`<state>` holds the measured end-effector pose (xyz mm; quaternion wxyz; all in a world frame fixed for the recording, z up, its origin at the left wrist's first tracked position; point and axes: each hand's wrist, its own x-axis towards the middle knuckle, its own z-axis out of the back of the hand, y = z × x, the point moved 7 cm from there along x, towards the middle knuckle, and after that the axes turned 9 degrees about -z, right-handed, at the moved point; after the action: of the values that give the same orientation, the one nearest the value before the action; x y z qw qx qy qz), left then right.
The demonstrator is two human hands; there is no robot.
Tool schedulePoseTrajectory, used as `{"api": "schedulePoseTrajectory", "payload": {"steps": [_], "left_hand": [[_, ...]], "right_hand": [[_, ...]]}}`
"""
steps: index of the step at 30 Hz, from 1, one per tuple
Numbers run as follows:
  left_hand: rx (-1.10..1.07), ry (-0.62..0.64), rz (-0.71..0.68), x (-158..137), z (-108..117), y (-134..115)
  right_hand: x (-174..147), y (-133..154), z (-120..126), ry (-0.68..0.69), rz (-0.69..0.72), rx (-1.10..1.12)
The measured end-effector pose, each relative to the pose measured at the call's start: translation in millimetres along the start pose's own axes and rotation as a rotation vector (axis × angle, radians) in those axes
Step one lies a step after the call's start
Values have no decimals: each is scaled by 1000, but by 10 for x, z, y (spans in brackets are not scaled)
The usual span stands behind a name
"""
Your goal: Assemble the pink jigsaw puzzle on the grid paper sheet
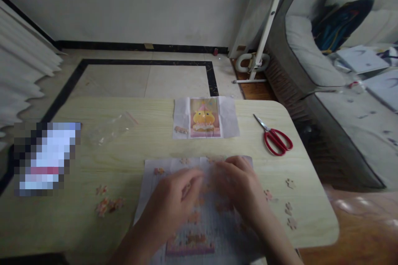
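A printed paper sheet (149,190) lies on the table under both hands, with loose jigsaw pieces (193,217) scattered over it. Near its lower edge, several joined pieces form a purple-edged strip (190,248). My left hand (175,192) is curled above the sheet, thumb close to the fingers; whatever is between them is hidden. Facing it, my right hand (239,182) hovers over the sheet's right half, its fingers bent and smeared by motion. Beyond the hands, a creased reference picture (204,118) shows a yellow character with a cake; a small strip lies on its left margin.
Red-handled scissors (275,138) lie at the right, a clear plastic bag (110,130) at the left. More pieces sit in a left pile (107,206) and along the right (290,222). A pixelated device (49,159) is at the far left. A sofa (351,132) stands beyond the right edge.
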<state>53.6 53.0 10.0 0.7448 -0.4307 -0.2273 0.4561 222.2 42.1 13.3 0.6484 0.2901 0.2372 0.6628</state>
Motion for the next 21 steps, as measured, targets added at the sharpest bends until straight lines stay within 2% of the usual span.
{"api": "schedulePoseTrajectory", "payload": {"steps": [6,10,13,21], "left_hand": [[22,38,19,13,2,58],[41,47,-1,4,-35,5],[18,57,-14,-10,-114,-57],[-100,108,55,-123,-318,-164]], "right_hand": [[41,1,11,15,-27,-22],[-36,17,115,-43,-30,24],[-146,68,195,-109,-26,86],[-350,215,172,-114,19,167]]}}
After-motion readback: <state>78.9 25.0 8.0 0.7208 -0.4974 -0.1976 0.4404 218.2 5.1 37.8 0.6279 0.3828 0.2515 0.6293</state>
